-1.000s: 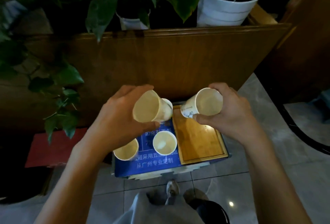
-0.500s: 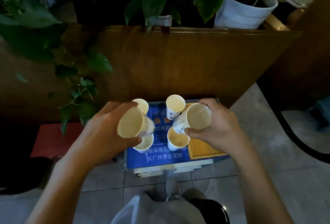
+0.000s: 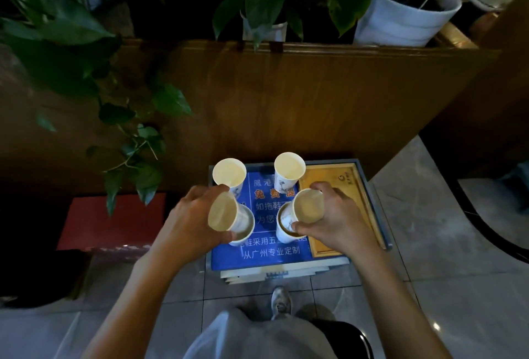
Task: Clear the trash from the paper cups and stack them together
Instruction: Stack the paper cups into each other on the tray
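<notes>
My left hand [image 3: 189, 222] grips a white paper cup [image 3: 223, 213], tilted with its mouth toward me, its base dipping into a standing cup [image 3: 243, 232] below it. My right hand [image 3: 340, 221] holds a second tilted cup [image 3: 307, 205], its base entering another standing cup [image 3: 284, 237]. Two more cups stand upright at the back: one at the left [image 3: 230, 172] and one at the right [image 3: 289, 168]. All rest on a blue printed board [image 3: 274, 255]. No trash is visible in the cup mouths facing me.
A wooden tray [image 3: 343, 187] lies at the board's right side. A wooden planter wall [image 3: 286, 101] rises behind, with potted plants and a white pot [image 3: 400, 21] above. A red box [image 3: 114, 221] sits at the left. My shoe [image 3: 280, 301] rests on the tiled floor.
Both hands moved down and forward with their cups, bringing each cup's base onto a standing cup on the board. The camera tilted, revealing the two back cups more fully.
</notes>
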Tool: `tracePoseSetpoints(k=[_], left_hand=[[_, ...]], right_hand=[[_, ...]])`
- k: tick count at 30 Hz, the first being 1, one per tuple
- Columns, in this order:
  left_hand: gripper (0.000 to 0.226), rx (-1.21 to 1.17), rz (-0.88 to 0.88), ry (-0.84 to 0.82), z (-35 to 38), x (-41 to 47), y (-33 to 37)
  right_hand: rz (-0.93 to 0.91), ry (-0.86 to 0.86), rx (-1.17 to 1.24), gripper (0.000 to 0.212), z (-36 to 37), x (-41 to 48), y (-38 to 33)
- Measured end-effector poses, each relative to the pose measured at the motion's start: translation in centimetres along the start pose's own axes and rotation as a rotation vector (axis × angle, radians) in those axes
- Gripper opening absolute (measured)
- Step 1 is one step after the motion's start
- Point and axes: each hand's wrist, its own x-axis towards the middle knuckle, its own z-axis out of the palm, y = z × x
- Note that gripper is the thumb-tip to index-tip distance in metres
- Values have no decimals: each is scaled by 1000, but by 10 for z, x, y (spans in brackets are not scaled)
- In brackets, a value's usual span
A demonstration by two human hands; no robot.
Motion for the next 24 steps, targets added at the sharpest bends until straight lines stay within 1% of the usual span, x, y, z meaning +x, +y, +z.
tracePoseSetpoints(k=[6, 11, 17, 24], left_hand=[[86, -38, -28, 3, 20, 4, -5], [90, -26, -35, 2, 33, 8, -6], [92, 6, -72, -36, 50, 10, -10], [91, 3, -85, -90, 71, 7, -15]], right_hand=[[21, -24, 19, 91, 17, 6, 5], [30, -50, 15, 90, 29, 13, 6], [54, -109, 3, 90, 44, 17, 11], [53, -118, -4, 90, 55, 18, 13]])
